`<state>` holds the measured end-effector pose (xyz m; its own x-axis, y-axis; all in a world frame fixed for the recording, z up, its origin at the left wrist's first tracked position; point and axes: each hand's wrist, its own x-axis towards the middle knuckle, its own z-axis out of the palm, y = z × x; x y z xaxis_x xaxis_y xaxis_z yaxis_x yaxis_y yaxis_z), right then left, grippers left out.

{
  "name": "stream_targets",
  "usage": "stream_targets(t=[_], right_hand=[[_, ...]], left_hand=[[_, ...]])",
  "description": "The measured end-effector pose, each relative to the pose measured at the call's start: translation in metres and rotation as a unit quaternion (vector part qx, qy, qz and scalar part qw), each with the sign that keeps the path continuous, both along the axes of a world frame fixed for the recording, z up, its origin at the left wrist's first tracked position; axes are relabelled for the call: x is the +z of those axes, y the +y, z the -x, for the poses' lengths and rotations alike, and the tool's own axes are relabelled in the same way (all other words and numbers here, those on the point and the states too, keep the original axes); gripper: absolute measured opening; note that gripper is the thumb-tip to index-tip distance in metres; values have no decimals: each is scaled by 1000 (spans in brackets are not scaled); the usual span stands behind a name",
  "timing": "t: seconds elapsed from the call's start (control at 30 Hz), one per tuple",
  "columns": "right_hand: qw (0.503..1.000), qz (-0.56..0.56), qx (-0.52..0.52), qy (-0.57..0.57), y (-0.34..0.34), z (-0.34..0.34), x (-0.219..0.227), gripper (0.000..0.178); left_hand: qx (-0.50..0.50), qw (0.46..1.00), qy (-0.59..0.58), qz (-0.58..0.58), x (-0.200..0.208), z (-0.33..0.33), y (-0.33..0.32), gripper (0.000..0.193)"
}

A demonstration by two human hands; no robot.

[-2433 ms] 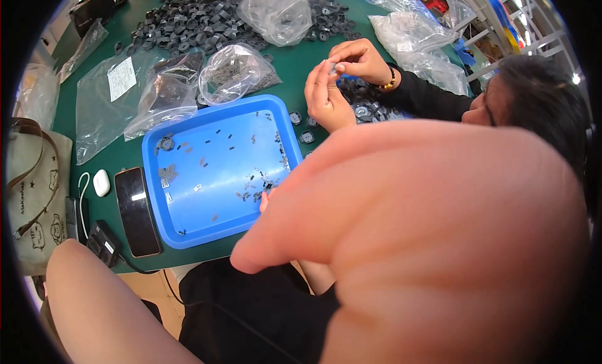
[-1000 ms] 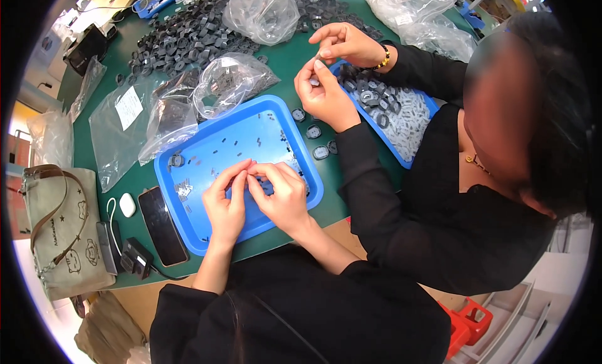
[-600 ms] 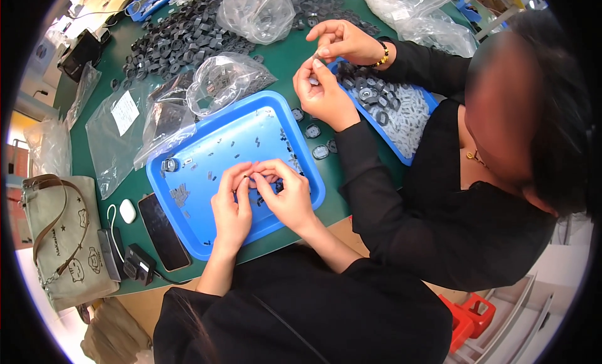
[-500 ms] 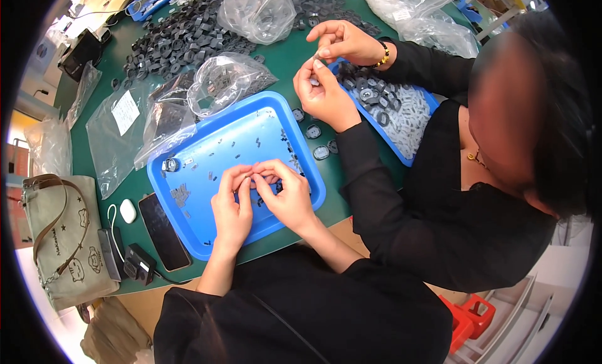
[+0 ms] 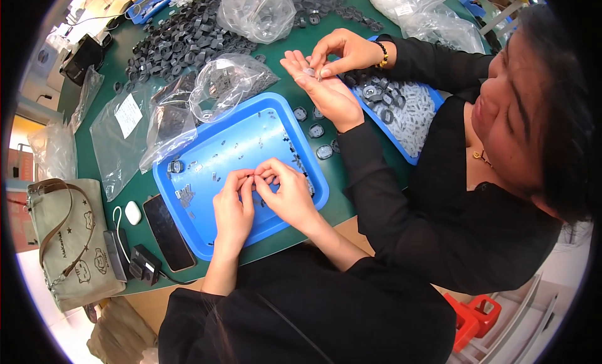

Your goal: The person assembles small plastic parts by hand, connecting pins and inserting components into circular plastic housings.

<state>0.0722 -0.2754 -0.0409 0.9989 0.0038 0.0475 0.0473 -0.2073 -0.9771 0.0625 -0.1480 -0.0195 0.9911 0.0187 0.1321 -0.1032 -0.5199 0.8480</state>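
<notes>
A green table (image 5: 335,191) is fitted out with loose parts, bags and trays. Near its front edge a blue tray (image 5: 197,223) is placed, set slightly askew to that edge. Beyond the tray's far edge, a heap of dark rings (image 5: 182,44) is spread on the table, and a clear bag of grey parts (image 5: 232,85) is laid just beside the tray.

Over the near half of the tray, the left hand (image 5: 232,208) and the right hand (image 5: 290,194) are held almost tip to tip. On each, thumb and forefinger are drawn together at the ends; the right hand's remaining fingers are curled. Whether a piece is pinched there cannot be told, the spot being too small and partly covered.

Beside the tray's left edge a dark phone (image 5: 168,229) is laid flat. Inside the tray, a round housing (image 5: 176,166) is noted near the far left corner. Flat grey pieces (image 5: 185,194) are gathered near the left edge; tiny dark parts (image 5: 295,154) are scattered mostly along the right edge.
</notes>
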Motion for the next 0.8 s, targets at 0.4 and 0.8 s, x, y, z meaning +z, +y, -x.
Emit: stream_targets(t=[0.4,0.8], right_hand=[[1000,20,5,18,2,-3,0,16],[999,-14,6,47,-4,-3,9,16]], left_hand=[[-11,999,-12,-50,1,-2,4,17],[-13,1000,15,-14,-2,-3,0,10]])
